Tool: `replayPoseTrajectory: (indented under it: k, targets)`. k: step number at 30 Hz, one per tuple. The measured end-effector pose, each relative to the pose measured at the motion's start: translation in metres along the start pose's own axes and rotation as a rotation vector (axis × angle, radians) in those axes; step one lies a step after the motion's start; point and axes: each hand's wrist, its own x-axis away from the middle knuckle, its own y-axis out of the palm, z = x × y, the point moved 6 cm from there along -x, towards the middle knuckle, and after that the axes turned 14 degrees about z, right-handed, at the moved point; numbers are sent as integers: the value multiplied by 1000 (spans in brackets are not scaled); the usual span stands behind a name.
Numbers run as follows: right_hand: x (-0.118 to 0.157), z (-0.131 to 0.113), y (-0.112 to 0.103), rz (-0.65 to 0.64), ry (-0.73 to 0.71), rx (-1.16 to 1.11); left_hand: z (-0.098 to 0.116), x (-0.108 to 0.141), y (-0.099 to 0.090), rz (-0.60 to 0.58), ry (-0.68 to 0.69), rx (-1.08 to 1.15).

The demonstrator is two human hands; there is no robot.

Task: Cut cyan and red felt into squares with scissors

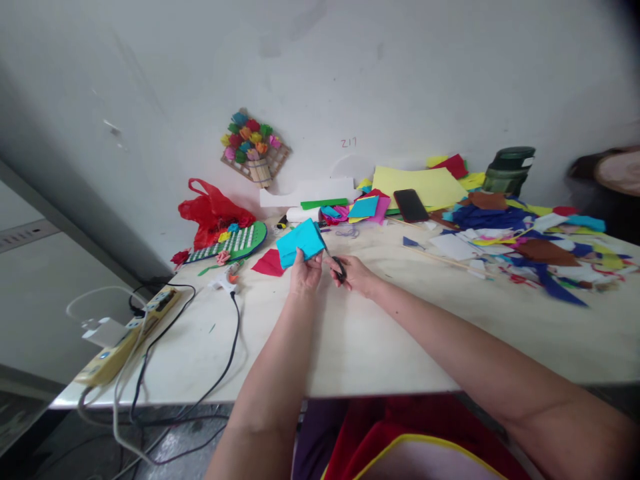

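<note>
In my left hand [307, 272] is a piece of bright blue paper [300, 243], gripped along its lower edge with the thumb on top. My right hand [353, 275] has its fingers in the dark handles of a pair of scissors [341, 268]. The blades point up and left to the right edge of the blue paper; whether they are parted I cannot make out. Just left of my left hand, a red paper piece [270, 263] lies flat on the table, partly behind the blue one.
A glue gun [226, 279] and a corded power strip [127, 337] lie left. Behind are a red plastic bag [213, 210] and a green craft piece [235, 243]. A phone [411, 205] lies on yellow paper [420, 183]. Paper scraps [530, 247] and a dark bottle [510, 172] stand right.
</note>
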Motion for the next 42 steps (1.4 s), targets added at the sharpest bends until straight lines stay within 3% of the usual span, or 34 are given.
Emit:
replayPoseTrajectory:
  k: [8,18,37,42]
  targets:
    - [-2,-1,-4,-17,-14,11,-3,-6,-1,-51,55,36]
    - [-3,-2,-7,24,-7,64,-10,-9,-2,-60,30,11]
    - [-13,2,-9,159,-192,130,-12,-8,-1,-41,16,21]
    - [-10,-2,-6,184,-185,162,-12,-5,0,-48,14,4]
